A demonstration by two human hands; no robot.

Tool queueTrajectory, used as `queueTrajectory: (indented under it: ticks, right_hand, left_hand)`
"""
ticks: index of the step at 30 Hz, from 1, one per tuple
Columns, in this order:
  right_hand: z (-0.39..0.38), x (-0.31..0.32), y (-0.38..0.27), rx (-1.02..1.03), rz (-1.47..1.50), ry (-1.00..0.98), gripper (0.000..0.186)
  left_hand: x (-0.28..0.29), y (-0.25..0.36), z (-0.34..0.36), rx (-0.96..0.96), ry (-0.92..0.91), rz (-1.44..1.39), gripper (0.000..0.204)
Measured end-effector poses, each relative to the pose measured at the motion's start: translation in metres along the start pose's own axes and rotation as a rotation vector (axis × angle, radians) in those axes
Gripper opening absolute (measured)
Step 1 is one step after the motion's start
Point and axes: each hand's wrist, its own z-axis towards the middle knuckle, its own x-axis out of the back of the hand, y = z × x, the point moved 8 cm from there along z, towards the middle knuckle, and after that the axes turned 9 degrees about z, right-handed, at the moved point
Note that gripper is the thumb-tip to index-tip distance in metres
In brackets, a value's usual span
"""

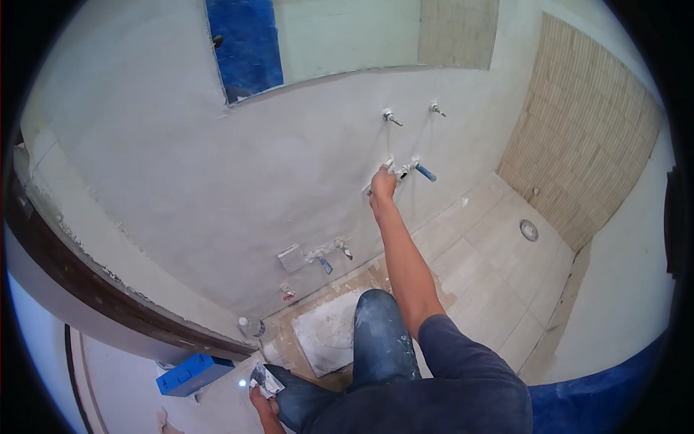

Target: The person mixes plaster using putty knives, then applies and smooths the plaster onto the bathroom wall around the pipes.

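Observation:
My right hand (383, 186) reaches out to the grey plastered wall (246, 166), just left of a blue-handled pipe fitting (425, 171). Its fingers are closed on what looks like a filling blade, mostly hidden; pale edges stick out above and below the fist. Low at the left, by my knee, my left hand (266, 405) grips a scraper (269, 382) with white filler smeared over its metal blade.
Two bare pipe stubs (391, 118) jut from the wall under a mirror (347, 36). Lower down are a white square plate (291, 257) and blue-ended fittings (325, 266). A plaster-stained board (325, 333), a plastic bottle (251, 327) and a blue box (194, 375) are on the floor.

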Motion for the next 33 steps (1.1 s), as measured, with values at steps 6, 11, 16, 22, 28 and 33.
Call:
queueTrajectory:
  ticks: [6,11,16,22,28,33]
  right_hand:
    - [-0.121,-0.065,-0.066,0.456,-0.443,0.018,0.054]
    - [-0.245,-0.087,-0.078,0.979,-0.519,-0.207,0.057]
    - [-0.204,-0.043,-0.029,0.882,-0.518,-0.4,0.049]
    - [-0.073,0.011,0.01,0.434,-0.417,0.06,0.043]
    - [-0.16,-0.059,-0.018,0.736,-0.55,0.014,0.058]
    - [-0.236,-0.062,0.023,0.976,-0.638,-0.473,0.063]
  left_hand:
    - [0.009,0.003,-0.003,-0.014,0.032,-0.005,0.027]
    - [0.011,-0.002,0.005,0.002,0.014,0.021,0.028]
    - [0.013,-0.005,0.005,0.009,0.049,-0.014,0.028]
    - [0.014,-0.005,0.005,0.01,-0.049,0.019,0.029]
    - [0.006,0.0,0.001,0.0,0.025,-0.022,0.027]
    - [0.008,-0.001,0.003,0.007,0.054,-0.017,0.027]
